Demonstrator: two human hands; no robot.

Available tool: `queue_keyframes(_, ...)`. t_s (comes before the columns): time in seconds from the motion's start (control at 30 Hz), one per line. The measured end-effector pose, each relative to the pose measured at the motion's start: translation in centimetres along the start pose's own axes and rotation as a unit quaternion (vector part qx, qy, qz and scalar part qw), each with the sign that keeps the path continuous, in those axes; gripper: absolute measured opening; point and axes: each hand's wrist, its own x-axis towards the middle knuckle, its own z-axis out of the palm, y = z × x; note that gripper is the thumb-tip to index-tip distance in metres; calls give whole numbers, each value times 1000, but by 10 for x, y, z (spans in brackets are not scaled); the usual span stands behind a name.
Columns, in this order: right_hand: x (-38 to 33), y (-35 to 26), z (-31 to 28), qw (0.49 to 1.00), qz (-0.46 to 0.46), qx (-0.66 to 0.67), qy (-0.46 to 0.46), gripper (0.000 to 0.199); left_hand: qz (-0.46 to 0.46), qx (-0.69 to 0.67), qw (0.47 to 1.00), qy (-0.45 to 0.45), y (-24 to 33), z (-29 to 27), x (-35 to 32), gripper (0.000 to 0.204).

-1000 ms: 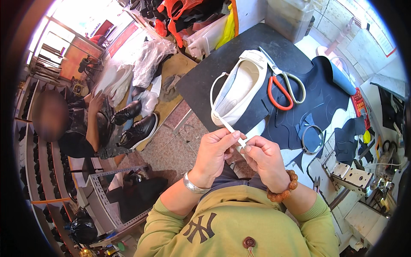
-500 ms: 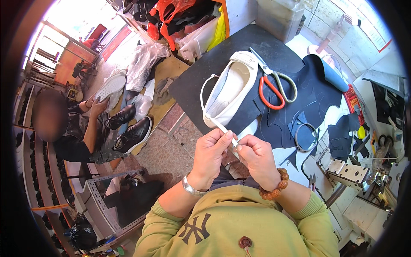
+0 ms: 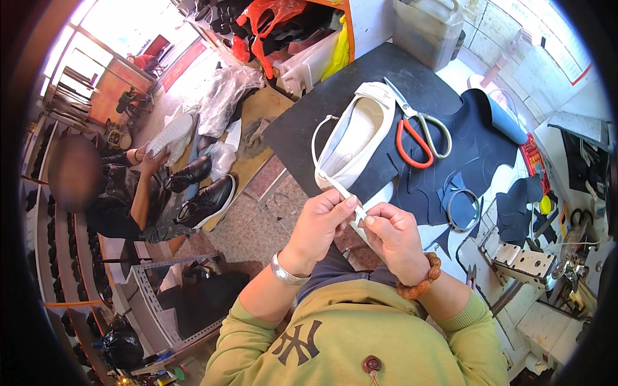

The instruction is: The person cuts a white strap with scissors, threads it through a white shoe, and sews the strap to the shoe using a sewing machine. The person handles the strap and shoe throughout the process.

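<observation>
A narrow white strap (image 3: 336,185) runs from the heel end of a white flat shoe (image 3: 365,132) to my two hands. My left hand (image 3: 327,222) pinches it between thumb and bent fingers. Close beside it, my right hand (image 3: 394,231) is closed on the same strap, thumb pressed against the fingers. The shoe lies on a black mat (image 3: 306,119), its opening facing up, with another thin strap looped out at its left side. Right of the shoe, scissors (image 3: 415,138) with one red and one pale handle lie partly spread. What is inside my closed fingers is hidden.
Dark sheet material (image 3: 444,167) and a round ring (image 3: 462,209) lie on the right of the table. A sewing machine (image 3: 524,260) stands at far right. At left a person (image 3: 122,186) holds a pale shoe (image 3: 174,136), near black shoes (image 3: 209,202).
The view has shifted slightly, so the table and shoe appear a little lower and further right. Both hands keep their pinch on the strap, close together as before.
</observation>
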Motion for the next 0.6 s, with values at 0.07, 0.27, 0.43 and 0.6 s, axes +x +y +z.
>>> queue_keyframes(0.07,0,0,0,1000,1,-7,-2,12,-13,-15,1000,3,1,-1,-1,19)
queue_keyframes(0.27,1,1,-3,985,-9,-169,33,15,28,-24,997,66,-9,12,-6,15)
queue_keyframes(0.43,-8,0,-18,978,-72,-194,-18,16,151,-36,984,91,-19,29,-13,19)
queue_keyframes(0.6,-25,-9,-59,913,-208,-343,75,17,225,-17,967,120,-29,43,-13,31)
